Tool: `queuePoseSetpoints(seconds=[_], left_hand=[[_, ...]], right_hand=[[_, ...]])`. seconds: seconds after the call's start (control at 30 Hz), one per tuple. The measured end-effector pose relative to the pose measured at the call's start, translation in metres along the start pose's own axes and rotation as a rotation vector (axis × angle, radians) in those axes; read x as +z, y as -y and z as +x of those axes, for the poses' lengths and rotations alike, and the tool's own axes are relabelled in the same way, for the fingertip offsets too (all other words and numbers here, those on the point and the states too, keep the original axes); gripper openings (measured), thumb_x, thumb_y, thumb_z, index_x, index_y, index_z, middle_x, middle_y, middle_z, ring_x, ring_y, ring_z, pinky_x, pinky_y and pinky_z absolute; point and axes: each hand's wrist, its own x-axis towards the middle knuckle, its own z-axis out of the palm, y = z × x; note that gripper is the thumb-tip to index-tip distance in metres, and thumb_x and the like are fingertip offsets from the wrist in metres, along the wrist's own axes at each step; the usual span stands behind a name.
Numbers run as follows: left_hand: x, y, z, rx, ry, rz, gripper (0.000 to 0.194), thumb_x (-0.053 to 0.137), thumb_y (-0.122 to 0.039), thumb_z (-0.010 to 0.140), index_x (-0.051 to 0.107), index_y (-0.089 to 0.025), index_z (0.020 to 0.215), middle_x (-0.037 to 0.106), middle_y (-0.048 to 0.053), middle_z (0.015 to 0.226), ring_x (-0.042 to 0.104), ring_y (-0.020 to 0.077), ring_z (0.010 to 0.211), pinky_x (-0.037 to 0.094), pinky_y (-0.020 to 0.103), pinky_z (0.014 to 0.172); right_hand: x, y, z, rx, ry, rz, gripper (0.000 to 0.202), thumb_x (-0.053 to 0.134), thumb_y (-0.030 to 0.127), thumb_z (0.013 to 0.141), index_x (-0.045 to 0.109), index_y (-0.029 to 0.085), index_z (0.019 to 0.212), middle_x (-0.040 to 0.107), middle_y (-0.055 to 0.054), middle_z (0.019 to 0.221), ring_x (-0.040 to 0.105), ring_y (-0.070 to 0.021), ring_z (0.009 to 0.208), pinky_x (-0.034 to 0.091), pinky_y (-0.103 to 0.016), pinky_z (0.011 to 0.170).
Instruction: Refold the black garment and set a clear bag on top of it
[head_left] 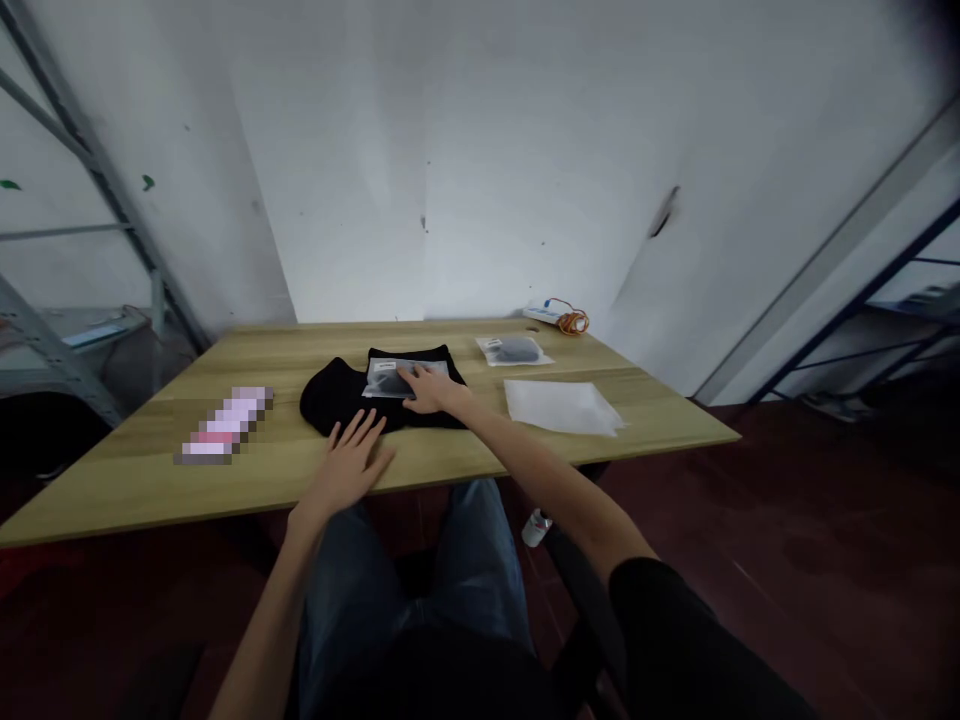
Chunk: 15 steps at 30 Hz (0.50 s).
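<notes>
A black cloth item (330, 396) with rounded, shaped edges lies flat on the wooden table (442, 462); its exact kind I cannot tell. On top of it rests a clear plastic bag (380, 383) with a white label and something dark inside. My right hand (431, 388) lies over the bag's right part, fingers stretched out and touching it. Fingers spread, my left hand (351, 466) sits at the table's front, its fingertips at the lower edge of the black cloth.
Farther back lies another labelled bag (516, 350) with dark contents. A white translucent sheet or bag (561, 406) is to the right. A power strip (541, 314) with orange cable stands near the wall. At left is a pixelated pinkish object (225, 425).
</notes>
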Motion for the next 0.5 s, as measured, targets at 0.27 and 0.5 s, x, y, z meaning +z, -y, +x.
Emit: queuePoseSetpoints(seconds=[0.27, 0.5], left_hand=[[-0.004, -0.004, 0.001, -0.020, 0.022, 0.005, 0.065, 0.034, -0.058, 0.109, 0.045, -0.024, 0.163, 0.037, 0.008, 0.172, 0.026, 0.0281, 0.164, 0.019, 0.058, 0.133], [-0.003, -0.004, 0.000, -0.017, 0.003, 0.001, 0.062, 0.035, -0.057, 0.109, 0.046, -0.028, 0.163, 0.037, 0.006, 0.173, 0.027, 0.0280, 0.163, 0.019, 0.057, 0.133]], right_hand=[[-0.024, 0.012, 0.012, -0.017, 0.012, -0.175, 0.072, 0.055, 0.031, 0.104, 0.030, 0.012, 0.168, 0.071, -0.024, 0.137, 0.071, -0.0378, 0.120, 0.052, -0.048, 0.103], [-0.009, 0.009, 0.012, 0.036, -0.077, -0.221, 0.066, 0.058, 0.017, 0.097, 0.043, 0.010, 0.161, 0.076, -0.024, 0.125, 0.073, -0.0395, 0.114, 0.053, -0.051, 0.097]])
